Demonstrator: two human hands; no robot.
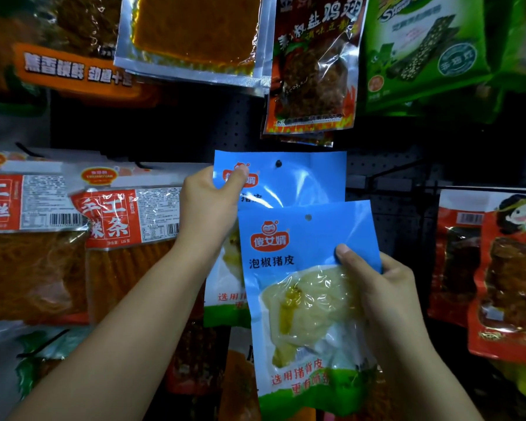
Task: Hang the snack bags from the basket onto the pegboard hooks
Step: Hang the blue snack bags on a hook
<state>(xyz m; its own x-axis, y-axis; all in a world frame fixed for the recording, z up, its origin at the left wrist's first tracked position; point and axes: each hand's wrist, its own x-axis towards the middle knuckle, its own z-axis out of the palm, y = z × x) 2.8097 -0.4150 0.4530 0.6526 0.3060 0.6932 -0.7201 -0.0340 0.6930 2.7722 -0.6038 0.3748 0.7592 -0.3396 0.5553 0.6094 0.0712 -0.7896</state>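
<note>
Two blue bags (289,183) overlapping; left hand (208,205), right hand (383,287) pinching edges.

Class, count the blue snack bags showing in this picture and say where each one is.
2. The rear blue bag is up against the pegboard, pinched by the left hand. The front blue bag is lower, gripped by the right hand. Others may be hidden behind.

- The front blue bag (304,299) is glossy plastic film with a clear, crinkled window.
- The rear blue bag (289,180) is smooth, shiny plastic.
- The pegboard (386,214) looks like dark, matt perforated metal.
- The silver-edged pouch (192,38) is shiny foil-like plastic.
</note>
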